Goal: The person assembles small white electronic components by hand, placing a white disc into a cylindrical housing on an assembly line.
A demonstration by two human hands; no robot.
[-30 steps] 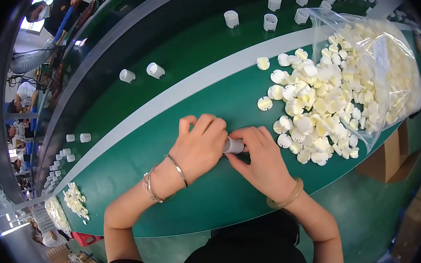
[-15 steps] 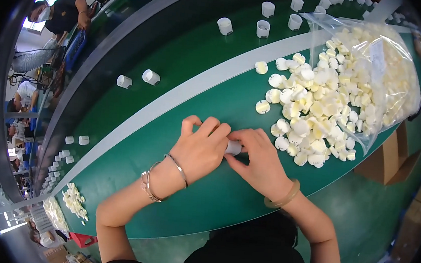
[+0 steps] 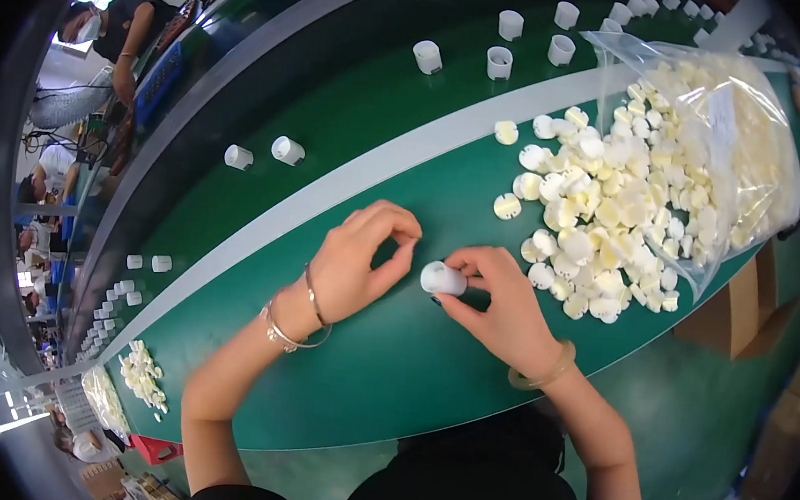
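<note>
Between the thumb and fingers of my right hand [image 3: 503, 310] is a small white plastic cylinder [image 3: 442, 279], tilted over the green table with its round open end toward my left hand. Apart from it, to the left, my left hand [image 3: 362, 252] has its thumb and forefinger pinched together. Whatever is between those fingertips, if anything, is too small to make out. Right of my right hand lies a heap of round white and pale-yellow discs [image 3: 601, 200], spilling from a clear plastic bag [image 3: 755, 156].
Beyond a pale divider strip [image 3: 408, 152], several white cylinders [image 3: 499, 63] stand on a green belt [image 3: 355, 105]. Another disc pile [image 3: 141, 375] lies at the far left. An open cardboard box [image 3: 743, 305] sits below the table's right edge. A masked person [image 3: 131, 31] is at upper left.
My left hand has come away from the cylinder and moved left. My right hand still holds the cylinder, now with its open end showing.
</note>
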